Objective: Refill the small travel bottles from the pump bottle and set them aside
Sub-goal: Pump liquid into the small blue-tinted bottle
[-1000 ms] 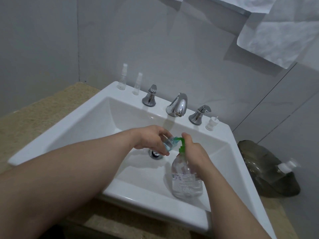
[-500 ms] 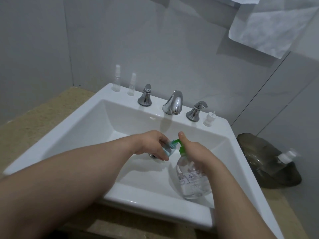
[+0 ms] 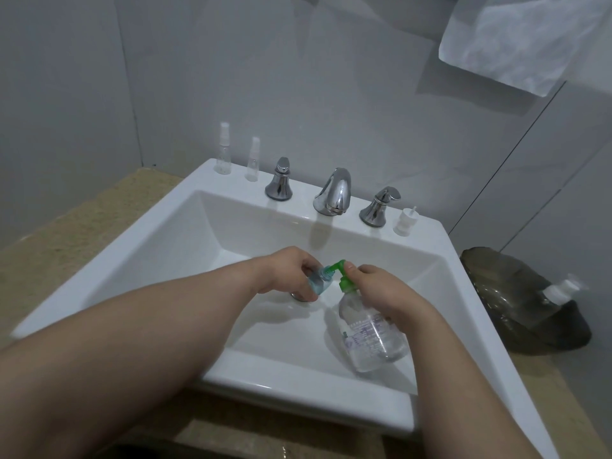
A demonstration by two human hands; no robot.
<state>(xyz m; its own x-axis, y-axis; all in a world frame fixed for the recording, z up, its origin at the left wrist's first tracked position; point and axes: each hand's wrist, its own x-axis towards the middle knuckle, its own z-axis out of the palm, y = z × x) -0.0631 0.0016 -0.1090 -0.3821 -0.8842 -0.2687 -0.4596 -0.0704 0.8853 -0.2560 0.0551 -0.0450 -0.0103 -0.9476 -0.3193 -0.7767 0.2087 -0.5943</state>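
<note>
While left hand (image 3: 284,273) pinches travel bottle (image 3: 318,283), pump bottle (image 3: 374,336) touches its mouth.

Three small travel bottles (image 3: 222,150) (image 3: 253,160) (image 3: 318,282), one pump bottle (image 3: 374,336), two tap handles (image 3: 280,180) (image 3: 377,207)

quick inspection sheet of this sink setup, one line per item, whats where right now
surface: white sink set in a beige counter
job's things: pump bottle rests in the basin, its green nozzle at the mouth of the tilted small travel bottle; taller spray bottle and shorter spray bottle upright on the back ledge, left of the faucet
clutter: white cap on the ledge, right end; dark object on the counter at right
grips: left hand holds the small travel bottle; right hand grips the pump bottle, thumb on the pump head
cables: nothing seen
surroundings: grey wall, white sheet top right
</note>
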